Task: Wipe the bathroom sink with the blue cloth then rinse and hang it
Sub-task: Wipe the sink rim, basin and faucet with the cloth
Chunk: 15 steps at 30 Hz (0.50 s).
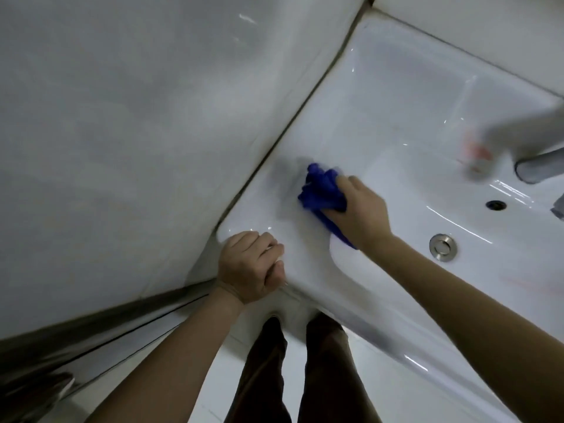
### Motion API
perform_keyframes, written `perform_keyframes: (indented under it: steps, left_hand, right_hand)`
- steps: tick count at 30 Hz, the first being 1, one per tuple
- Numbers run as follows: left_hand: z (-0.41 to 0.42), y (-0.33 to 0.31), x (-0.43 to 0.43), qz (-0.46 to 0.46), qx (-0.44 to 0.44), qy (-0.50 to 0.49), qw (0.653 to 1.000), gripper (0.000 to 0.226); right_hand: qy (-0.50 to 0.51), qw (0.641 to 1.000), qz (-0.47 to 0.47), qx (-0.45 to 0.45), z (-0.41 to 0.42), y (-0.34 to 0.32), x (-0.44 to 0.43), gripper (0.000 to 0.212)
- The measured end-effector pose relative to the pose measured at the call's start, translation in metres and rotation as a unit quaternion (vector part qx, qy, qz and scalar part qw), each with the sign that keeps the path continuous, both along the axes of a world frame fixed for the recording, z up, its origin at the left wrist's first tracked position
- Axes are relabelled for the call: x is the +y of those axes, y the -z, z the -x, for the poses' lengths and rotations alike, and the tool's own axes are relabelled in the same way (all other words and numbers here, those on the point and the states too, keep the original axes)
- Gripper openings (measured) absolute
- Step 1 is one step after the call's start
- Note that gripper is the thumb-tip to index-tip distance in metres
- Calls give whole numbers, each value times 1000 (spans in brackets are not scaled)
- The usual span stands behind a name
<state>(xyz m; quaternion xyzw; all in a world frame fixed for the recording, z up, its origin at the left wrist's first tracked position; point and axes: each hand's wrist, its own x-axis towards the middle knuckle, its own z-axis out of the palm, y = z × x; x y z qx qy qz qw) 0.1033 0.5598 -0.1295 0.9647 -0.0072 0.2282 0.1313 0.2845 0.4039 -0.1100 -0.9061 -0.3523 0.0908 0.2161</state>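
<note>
Cloth (320, 190): blue, bunched, on the sink's (396, 96) left ledge, just beside the basin.
Right hand (358, 209): fingers curled over the wad, pressing it down; a tail trails under the wrist.
Left hand (248, 267): fingers curled into a fist at the sink's front corner, nothing seen in them.
Handling: judged soft, light and limp, sliding easily on the glaze; best gripped bunched from above, loose ends gathered in.

Two hands (251, 267) (361, 209), one blue cloth (320, 190), one sink (396, 96), one drain (443, 247).
</note>
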Motion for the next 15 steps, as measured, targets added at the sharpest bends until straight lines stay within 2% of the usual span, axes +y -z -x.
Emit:
perform_keyframes:
  steps: [2, 4, 6, 8, 12, 15]
  left_hand:
    - [0, 3, 1, 0, 3, 1, 1000, 29]
    - [1, 4, 0, -4, 0, 2, 1000, 27]
    - [1, 3, -1, -3, -2, 4, 1000, 26]
    - [2, 3, 0, -3, 0, 5, 1000, 26]
    - [3, 4, -2, 8, -6, -8, 1000, 33]
    - [1, 6, -4, 5, -17, -15, 1000, 31]
  right_hand:
    - [144, 990, 2, 3, -28, 1, 9, 41]
    - [219, 976, 13, 6, -46, -1, 36, 41]
    - [200, 980, 13, 9, -38, -8, 66, 41]
    - [136, 991, 5, 16, -6, -10, 74, 39]
    - [25, 1000, 8, 13, 65, -10, 27, 35]
    - [73, 997, 6, 25, 45, -3, 12, 33]
